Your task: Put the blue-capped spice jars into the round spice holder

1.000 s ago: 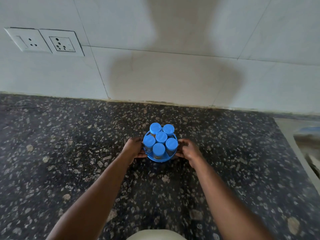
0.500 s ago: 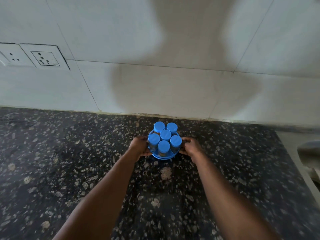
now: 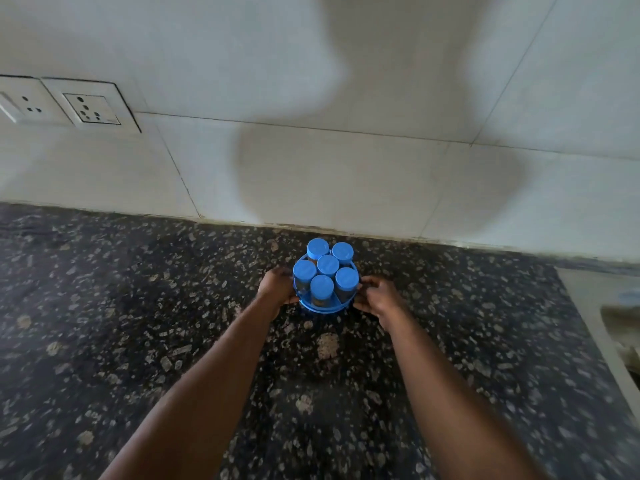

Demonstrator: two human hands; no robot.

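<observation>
A round blue spice holder (image 3: 323,307) stands on the dark speckled counter, close to the wall. Several blue-capped spice jars (image 3: 327,265) sit upright inside it, one in the middle and the others ringed around it. My left hand (image 3: 277,285) grips the holder's left side. On the opposite side my right hand (image 3: 375,295) grips its right rim. Both arms reach straight out from the bottom of the head view.
The granite counter (image 3: 138,323) meets a white tiled wall (image 3: 346,174) just behind the holder. Two wall sockets (image 3: 91,107) sit at the upper left. A pale sink edge (image 3: 595,313) runs along the right.
Both hands have pushed the holder with its jars away from me, toward the wall. The camera has tilted upward a little.
</observation>
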